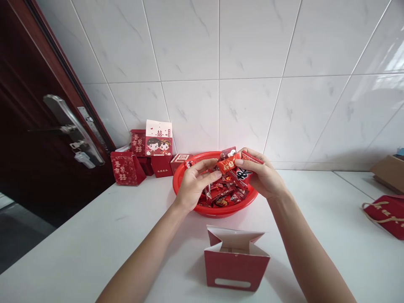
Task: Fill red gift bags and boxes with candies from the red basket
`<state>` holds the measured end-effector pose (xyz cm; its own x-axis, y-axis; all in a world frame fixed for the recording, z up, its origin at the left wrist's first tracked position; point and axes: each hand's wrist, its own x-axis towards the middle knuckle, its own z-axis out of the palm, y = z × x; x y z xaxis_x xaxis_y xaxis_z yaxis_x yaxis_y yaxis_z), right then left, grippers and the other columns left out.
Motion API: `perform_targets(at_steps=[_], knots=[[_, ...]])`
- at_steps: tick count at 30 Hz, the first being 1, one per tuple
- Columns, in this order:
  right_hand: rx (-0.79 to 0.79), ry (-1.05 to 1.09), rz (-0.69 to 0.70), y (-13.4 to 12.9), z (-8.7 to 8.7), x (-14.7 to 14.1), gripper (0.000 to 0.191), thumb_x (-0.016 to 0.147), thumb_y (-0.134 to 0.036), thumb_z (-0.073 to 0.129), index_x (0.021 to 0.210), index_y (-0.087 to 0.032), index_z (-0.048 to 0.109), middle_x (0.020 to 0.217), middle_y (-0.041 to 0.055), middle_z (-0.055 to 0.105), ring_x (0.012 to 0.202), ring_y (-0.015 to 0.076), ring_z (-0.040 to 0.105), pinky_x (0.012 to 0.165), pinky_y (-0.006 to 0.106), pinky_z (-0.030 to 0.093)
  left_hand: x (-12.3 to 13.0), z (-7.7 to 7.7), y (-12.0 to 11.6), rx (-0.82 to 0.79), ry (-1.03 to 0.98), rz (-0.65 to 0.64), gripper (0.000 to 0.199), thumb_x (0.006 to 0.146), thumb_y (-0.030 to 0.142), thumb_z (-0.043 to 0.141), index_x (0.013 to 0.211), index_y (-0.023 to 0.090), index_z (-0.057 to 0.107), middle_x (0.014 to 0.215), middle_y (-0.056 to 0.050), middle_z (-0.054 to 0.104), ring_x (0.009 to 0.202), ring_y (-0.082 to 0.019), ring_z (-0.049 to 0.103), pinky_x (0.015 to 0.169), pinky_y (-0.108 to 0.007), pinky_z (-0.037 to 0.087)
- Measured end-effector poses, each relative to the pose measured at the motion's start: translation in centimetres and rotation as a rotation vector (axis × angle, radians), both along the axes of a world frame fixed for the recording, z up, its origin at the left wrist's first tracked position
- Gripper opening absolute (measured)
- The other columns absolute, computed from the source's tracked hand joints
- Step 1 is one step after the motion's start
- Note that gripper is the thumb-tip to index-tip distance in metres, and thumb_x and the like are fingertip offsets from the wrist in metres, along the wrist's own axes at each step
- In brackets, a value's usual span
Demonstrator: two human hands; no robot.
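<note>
Above a red plastic basket (pixel 217 213) filled with wrapped candies (pixel 221 197), both of my hands are close together. My left hand (pixel 197 183) pinches the left end of a small orange candy (pixel 227 163) between thumb and fingers. My right hand (pixel 267 174) is closed around several wrapped candies, among them a red packet with black and white lettering (pixel 241 176); its thumb presses on the orange one's right end. Nearer to me, a dark red paper gift box (pixel 237 269) stands upright with its top open and pale inside showing.
Several red gift boxes (pixel 126 168) stand by the wall at the left, one with two cartoon faces (pixel 158 145). A red bag (pixel 386 216) and a brown cardboard box (pixel 389 170) are at the right. A dark door (pixel 38 109) borders the white table (pixel 94 235).
</note>
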<state>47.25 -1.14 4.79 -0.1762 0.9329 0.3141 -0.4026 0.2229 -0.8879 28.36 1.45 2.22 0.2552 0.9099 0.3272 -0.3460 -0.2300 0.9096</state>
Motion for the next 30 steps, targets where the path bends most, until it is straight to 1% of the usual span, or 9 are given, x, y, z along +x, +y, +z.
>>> perform_targets(at_steps=[6, 11, 14, 17, 19, 22, 26, 28, 30], knots=[[-0.016, 0.078, -0.022, 0.0, -0.2, -0.7, 0.024, 0.072, -0.028, 0.087, 0.074, -0.02, 0.064, 0.076, -0.0023, 0.066, 0.072, 0.0134, 0.061, 0.07, 0.026, 0.048, 0.2, -0.1, -0.2, 0.029, -0.033, 0.083, 0.031, 0.062, 0.029, 0.093, 0.09, 0.022, 0.082, 0.097, -0.004, 0.08, 0.096, -0.023, 0.072, 0.091, -0.036, 0.057], [0.039, -0.018, -0.072, -0.6, 0.1, -1.1, 0.024, 0.074, -0.03, 0.086, 0.073, -0.021, 0.064, 0.072, -0.0027, 0.061, 0.067, 0.0128, 0.056, 0.065, 0.027, 0.047, 0.0, -0.1, -0.5, 0.033, 0.005, 0.111, 0.035, 0.063, 0.029, 0.092, 0.094, 0.021, 0.079, 0.096, -0.004, 0.078, 0.096, -0.022, 0.072, 0.089, -0.035, 0.057], [0.106, -0.108, -0.155, -1.6, 0.8, -0.7, 0.024, 0.075, -0.029, 0.086, 0.073, -0.021, 0.064, 0.068, -0.0032, 0.058, 0.062, 0.0118, 0.053, 0.058, 0.026, 0.044, -0.8, 0.9, -1.3, 0.078, 0.124, 0.09, 0.044, 0.069, 0.031, 0.089, 0.109, 0.022, 0.073, 0.1, -0.005, 0.077, 0.098, -0.024, 0.072, 0.087, -0.035, 0.058], [0.168, -0.181, -0.185, -3.4, 2.0, 0.7, 0.023, 0.076, -0.031, 0.085, 0.075, -0.022, 0.064, 0.064, -0.0035, 0.056, 0.053, 0.0112, 0.049, 0.051, 0.027, 0.041, -2.5, 2.7, -3.1, 0.231, 0.386, 0.03, 0.026, 0.079, 0.034, 0.081, 0.102, 0.023, 0.075, 0.115, -0.007, 0.073, 0.106, -0.025, 0.07, 0.089, -0.035, 0.057], [0.197, -0.232, -0.134, -4.8, 2.9, 1.9, 0.025, 0.074, -0.035, 0.086, 0.075, -0.024, 0.064, 0.061, -0.0035, 0.055, 0.047, 0.011, 0.046, 0.046, 0.027, 0.039, -3.7, 3.8, -4.5, 0.368, 0.625, -0.056, 0.01, 0.084, 0.033, 0.077, 0.087, 0.024, 0.079, 0.118, -0.007, 0.071, 0.114, -0.027, 0.066, 0.097, -0.035, 0.054], [0.21, -0.332, -0.015, -6.9, 4.0, 3.3, 0.029, 0.07, -0.04, 0.089, 0.071, -0.024, 0.065, 0.061, -0.001, 0.058, 0.047, 0.0126, 0.048, 0.045, 0.03, 0.04, -4.9, 4.9, -6.4, 0.424, 0.829, -0.205, 0.01, 0.085, 0.034, 0.076, 0.08, 0.028, 0.082, 0.115, -0.005, 0.072, 0.113, -0.028, 0.066, 0.098, -0.035, 0.053], [0.127, -0.513, 0.179, -8.4, 4.8, 3.1, 0.025, 0.076, -0.037, 0.084, 0.072, -0.023, 0.065, 0.059, -0.0013, 0.058, 0.044, 0.0109, 0.048, 0.04, 0.026, 0.036, -5.3, 5.1, -7.4, 0.36, 0.869, -0.28, 0.008, 0.078, 0.04, 0.081, 0.08, 0.033, 0.084, 0.103, -0.004, 0.075, 0.111, -0.03, 0.068, 0.095, -0.035, 0.054], [0.087, -0.595, 0.258, -8.6, 5.0, 2.3, 0.023, 0.079, -0.034, 0.081, 0.072, -0.022, 0.063, 0.057, -0.0024, 0.056, 0.043, 0.0097, 0.046, 0.038, 0.024, 0.035, -5.0, 4.8, -7.4, 0.319, 0.856, -0.281, 0.012, 0.077, 0.043, 0.08, 0.08, 0.032, 0.083, 0.096, -0.004, 0.076, 0.103, -0.029, 0.07, 0.089, -0.034, 0.054], [0.085, -0.663, 0.271, -8.5, 4.9, 1.6, 0.024, 0.081, -0.032, 0.079, 0.071, -0.021, 0.061, 0.056, -0.0035, 0.054, 0.044, 0.0091, 0.045, 0.039, 0.024, 0.035, -4.4, 4.2, -7.2, 0.278, 0.832, -0.28, 0.017, 0.077, 0.046, 0.078, 0.077, 0.03, 0.083, 0.087, -0.003, 0.076, 0.092, -0.028, 0.071, 0.081, -0.032, 0.054]])
